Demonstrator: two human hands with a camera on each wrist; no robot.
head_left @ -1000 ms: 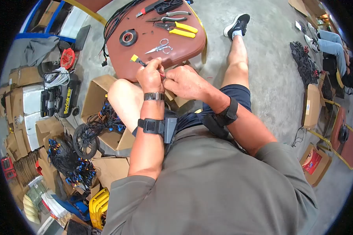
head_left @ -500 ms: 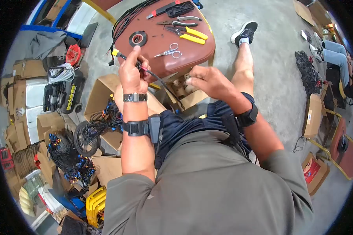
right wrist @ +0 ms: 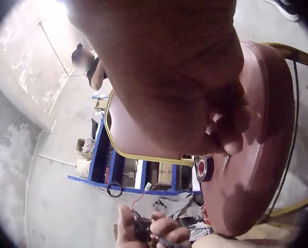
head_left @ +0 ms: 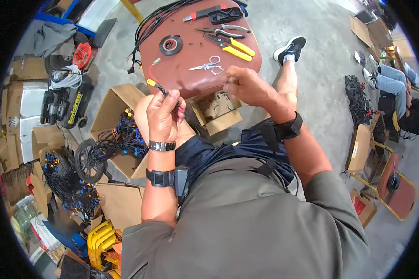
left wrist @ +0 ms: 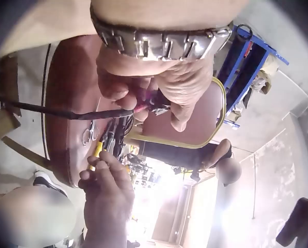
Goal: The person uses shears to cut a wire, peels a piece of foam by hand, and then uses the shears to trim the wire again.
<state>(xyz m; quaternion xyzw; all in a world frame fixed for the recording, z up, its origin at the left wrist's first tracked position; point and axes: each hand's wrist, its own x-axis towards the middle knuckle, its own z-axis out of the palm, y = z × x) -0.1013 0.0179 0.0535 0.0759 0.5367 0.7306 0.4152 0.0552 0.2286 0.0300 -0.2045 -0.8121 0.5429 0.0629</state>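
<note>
My left hand [head_left: 163,114] pinches a black cable between thumb and fingers. At the cable's upper end is a yellow connector [head_left: 151,82], and a thin red wire [head_left: 151,72] with a pale tip [head_left: 156,61] rises beyond it. In the left wrist view, the black-sleeved cable [left wrist: 71,114] trails away from the hand. My right hand [head_left: 253,88] is raised apart from the cable, near the red-brown seat [head_left: 172,69], its fingers bent inward; I cannot tell whether they hold something small. Closest to it on the seat lie small scissors [head_left: 206,66].
On the seat are a black tape roll [head_left: 163,46], yellow-handled wire strippers [head_left: 239,50], pliers [head_left: 230,33] and a utility knife [head_left: 205,13]. Below its front edge stands a small cardboard box [head_left: 223,122]. A larger box [head_left: 108,114] with bundled wires stands left.
Both hands were together at the cable; they have since separated, the right moving away rightward and then up toward the seat. The left hand keeps the cable, and the red wire now shows.
</note>
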